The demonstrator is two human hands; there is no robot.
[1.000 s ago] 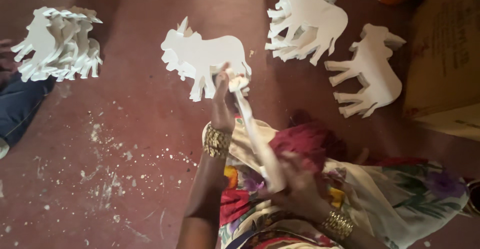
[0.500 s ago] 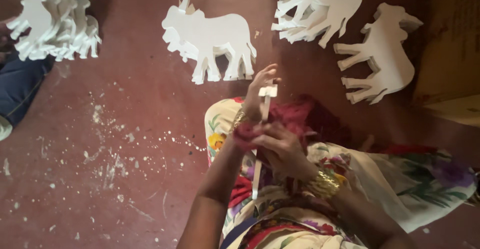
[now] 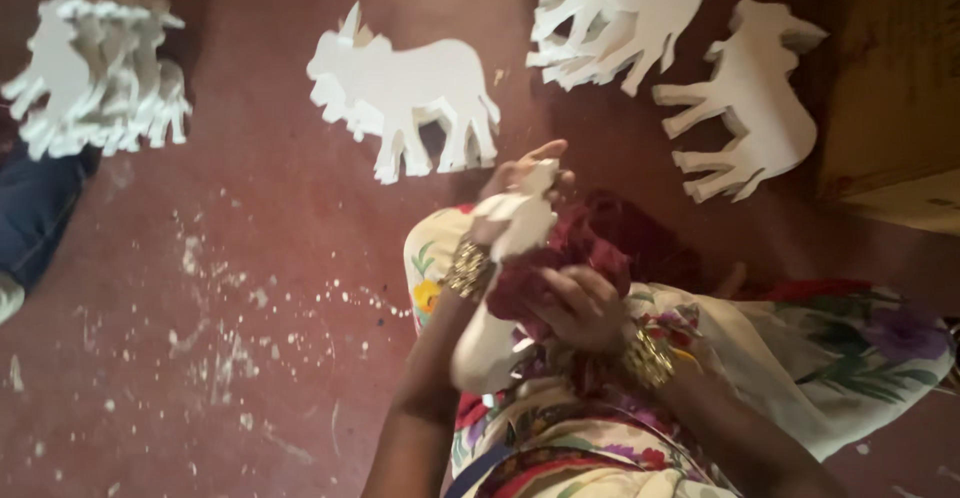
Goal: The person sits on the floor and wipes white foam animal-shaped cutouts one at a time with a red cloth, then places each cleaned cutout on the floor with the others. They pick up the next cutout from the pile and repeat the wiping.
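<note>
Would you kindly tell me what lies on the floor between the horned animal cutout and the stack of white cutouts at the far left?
In the head view, only bare red floor separates the horned cutout from the left stack.

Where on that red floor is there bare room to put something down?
Freest is the floor at lower left, between the stack of cut-outs, the bull cut-out and the lap, though it is speckled with white crumbs. The top right is crowded: a pile of cut-outs, a single cut-out and a wooden box.

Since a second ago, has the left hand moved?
Yes. The left hand, holding a white cutout piece, has drawn back from the horned white animal cutout on the floor, toward the lap.
</note>
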